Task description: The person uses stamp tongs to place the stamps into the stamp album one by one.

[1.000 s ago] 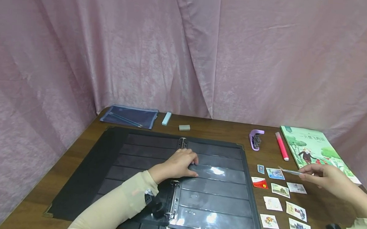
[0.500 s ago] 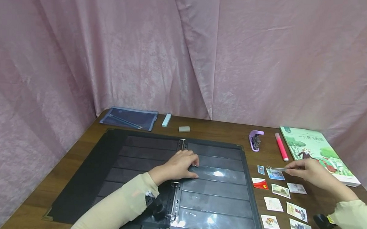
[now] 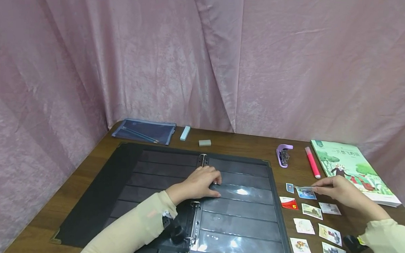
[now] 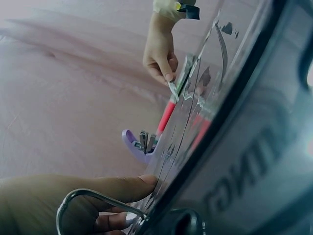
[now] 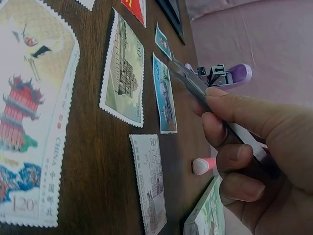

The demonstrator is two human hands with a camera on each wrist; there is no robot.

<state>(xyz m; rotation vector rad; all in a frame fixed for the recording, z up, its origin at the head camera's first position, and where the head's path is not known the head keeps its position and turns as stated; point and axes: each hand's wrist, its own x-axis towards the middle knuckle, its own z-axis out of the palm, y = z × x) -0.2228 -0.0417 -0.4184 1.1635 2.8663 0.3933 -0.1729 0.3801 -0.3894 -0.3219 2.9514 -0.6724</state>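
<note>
My right hand (image 3: pixel 337 190) grips metal tweezers (image 5: pixel 198 90) between thumb and fingers. Their parted tips hover near a blue stamp (image 5: pixel 165 95) and a smaller blue stamp (image 5: pixel 162 41); whether they touch either I cannot tell. Over the middle of an open black stamp album (image 3: pixel 239 213) lies my left hand (image 3: pixel 200 182), thumb and fingertips touching a clear pocketed page beside the metal rings (image 3: pixel 196 204). In the left wrist view the left thumb is straight against that page. Several other stamps, among them a red one (image 3: pixel 288 203), lie right of the album.
Behind the stamps are a purple stapler (image 3: pixel 283 156), a pink marker (image 3: pixel 312 163) and a green picture book (image 3: pixel 351 169). A blue mesh pouch (image 3: pixel 145 131), a light blue strip (image 3: pixel 185 133) and a grey eraser (image 3: pixel 204 143) line the back edge. A pink curtain (image 3: pixel 171 58) hangs behind.
My right hand has moved left with the tweezers, bringing their tips from the blue stamp's right end to over its upper left part. The left hand has stayed on the page.
</note>
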